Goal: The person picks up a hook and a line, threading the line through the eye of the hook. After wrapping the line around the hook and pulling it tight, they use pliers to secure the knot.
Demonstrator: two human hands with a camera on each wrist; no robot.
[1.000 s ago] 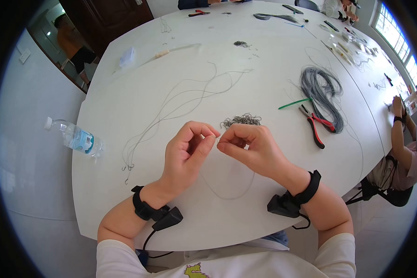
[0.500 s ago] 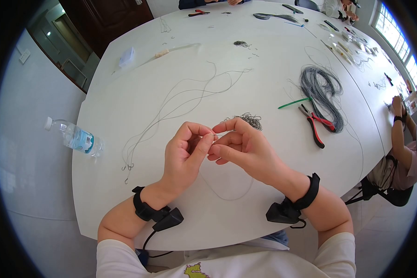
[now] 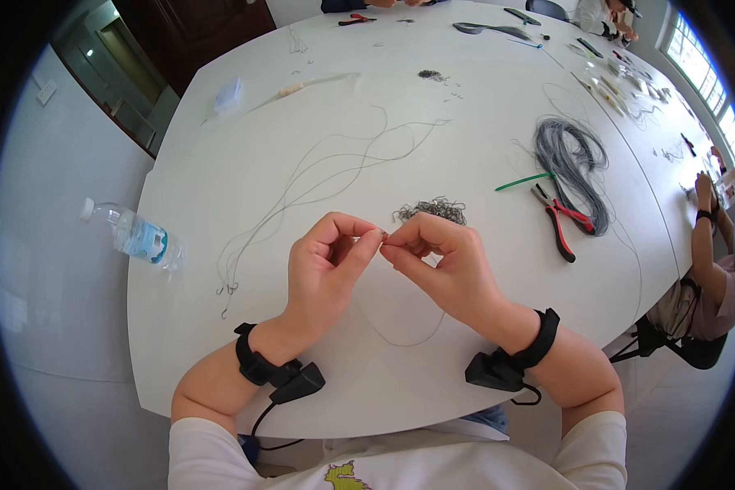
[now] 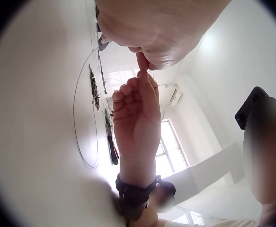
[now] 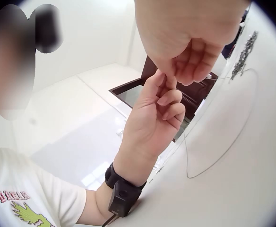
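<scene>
My left hand [image 3: 325, 265] and right hand [image 3: 449, 265] meet fingertip to fingertip above the table, just this side of a pile of fish hooks [image 3: 434, 211]. Between the left thumb and index finger is a tiny dark fish hook, almost wholly hidden by the fingertips. The right thumb and index finger pinch a thin grey fishing line [image 3: 408, 345] right beside it. That line droops in a loose loop below the hands, and the loop [image 5: 209, 171] shows in the right wrist view too. In the left wrist view the right hand [image 4: 137, 111] has its thumb and index finger pressed together.
Several lines with hooks [image 3: 230, 288] at their ends lie on the left of the white table [image 3: 212, 359]. A water bottle [image 3: 143, 238] lies at the left edge. Right are red-handled pliers [image 3: 557, 224], a grey line bundle [image 3: 570, 159] and a green tie [image 3: 523, 181]. Other people sit around.
Half a second ago my right fingers were spread over the left fingertips; now they have drawn right and pinch again. The left hand keeps its pinch. A person in the doorway has gone from view.
</scene>
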